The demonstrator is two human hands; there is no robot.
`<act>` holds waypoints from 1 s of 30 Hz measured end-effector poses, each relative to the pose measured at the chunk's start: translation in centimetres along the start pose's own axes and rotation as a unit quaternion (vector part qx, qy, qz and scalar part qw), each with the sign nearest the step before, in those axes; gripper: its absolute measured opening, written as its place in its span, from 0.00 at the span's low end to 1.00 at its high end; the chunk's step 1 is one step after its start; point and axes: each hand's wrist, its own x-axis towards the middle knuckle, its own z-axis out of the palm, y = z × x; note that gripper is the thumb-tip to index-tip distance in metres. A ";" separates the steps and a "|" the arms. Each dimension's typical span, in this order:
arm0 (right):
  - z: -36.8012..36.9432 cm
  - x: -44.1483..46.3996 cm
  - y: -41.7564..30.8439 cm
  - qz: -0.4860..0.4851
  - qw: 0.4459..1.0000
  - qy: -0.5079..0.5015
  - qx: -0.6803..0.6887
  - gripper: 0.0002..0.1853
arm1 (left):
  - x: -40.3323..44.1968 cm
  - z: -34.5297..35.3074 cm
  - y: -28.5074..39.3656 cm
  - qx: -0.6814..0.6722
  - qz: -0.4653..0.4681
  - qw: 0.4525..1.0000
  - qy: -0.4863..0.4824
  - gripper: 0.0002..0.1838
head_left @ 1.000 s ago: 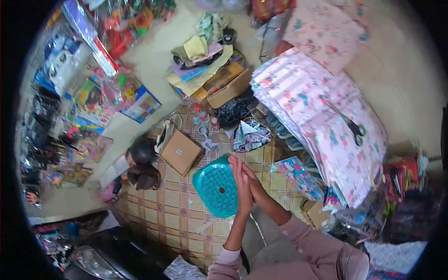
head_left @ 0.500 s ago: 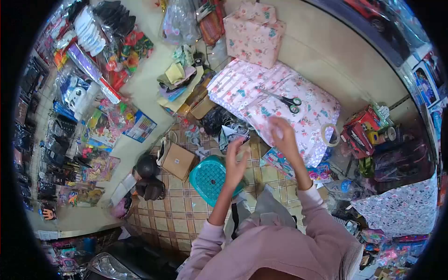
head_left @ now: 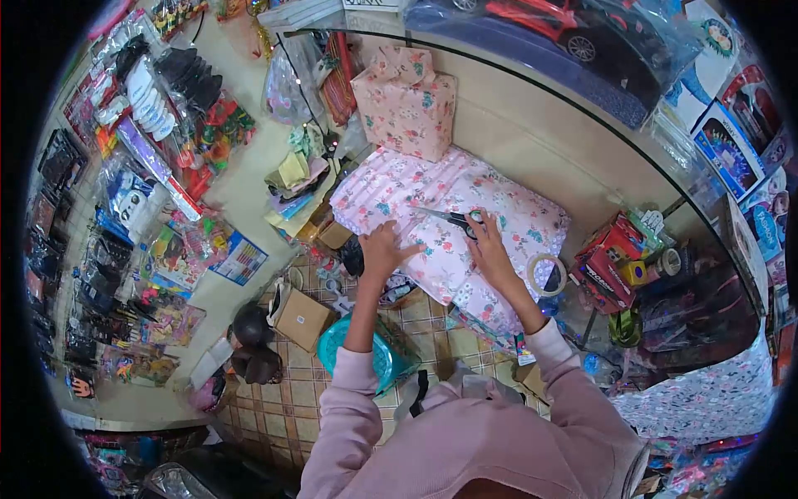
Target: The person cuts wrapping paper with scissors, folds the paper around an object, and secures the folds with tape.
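Pink floral wrapping paper (head_left: 515, 204) lies in a wide stack or folded sheet in front of me. Near its left edge, my left hand (head_left: 382, 251) rests with thumb stretched out and fingers spread on the paper. A pair of scissors (head_left: 449, 217) with black-and-green handles lies on top, its blades pointing left. My right hand (head_left: 490, 249) has its fingers at the handles, closed on them as far as I can see. A roll of tape (head_left: 533, 274) stands near the right edge of the paper, beside my right forearm.
A floral-wrapped parcel (head_left: 407, 112) stands behind the paper. A teal plastic stool (head_left: 332, 345) and a cardboard box (head_left: 301, 320) are on the tiled floor. Red boxes (head_left: 605, 279) sit at the right, below a glass-edged shelf. Packaged goods hang at the left.
Both hands have moved forward from above the floor and the near edge onto the paper. My right hand has reached the scissors' handles. The camera view has shifted.
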 end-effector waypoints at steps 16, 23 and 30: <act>-3.0 2.3 4.8 0.076 0.976 0.110 -0.170 0.24 | -9.0 3.1 2.9 -0.482 -0.157 0.862 -0.021 0.23; -4.3 1.3 2.2 0.024 0.991 0.106 -0.084 0.22 | -10.1 6.5 4.6 -0.483 -0.155 0.860 0.055 0.24; 2.1 -0.2 -3.9 -0.199 0.972 -0.071 -0.105 0.29 | -10.4 8.2 4.5 -0.560 -0.143 0.815 0.040 0.26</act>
